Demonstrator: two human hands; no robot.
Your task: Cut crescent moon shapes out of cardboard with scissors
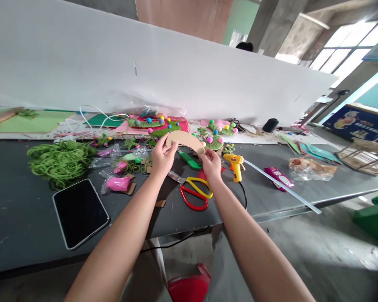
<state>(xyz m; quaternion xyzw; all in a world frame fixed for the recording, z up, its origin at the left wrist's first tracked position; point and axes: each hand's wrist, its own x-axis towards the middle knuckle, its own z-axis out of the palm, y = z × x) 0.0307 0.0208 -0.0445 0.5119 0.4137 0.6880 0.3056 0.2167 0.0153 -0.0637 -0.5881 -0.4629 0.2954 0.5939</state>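
Observation:
Between my two hands I hold up a curved strip of brown cardboard [186, 139], arched upward, above the table. My left hand [164, 154] pinches its left end, thumb on the near face. The right end is gripped by the fingers of my right hand [211, 164]. Just below lie scissors [195, 193] with one red and one yellow handle, partly behind my right hand. A green-handled tool [189, 160] rests on the table between my hands. To the right of my right hand stands a yellow glue gun [235, 166] with a long clear glue stick [282, 186] extending from it.
A tablet [81, 213] lies at the front left, below a heap of green yarn [61, 161]. Pink clay packets [118, 183] sit nearby. Green pieces with colored pompoms [214, 141] line the back before a white partition [176, 79]. A purple packet [279, 179] lies right.

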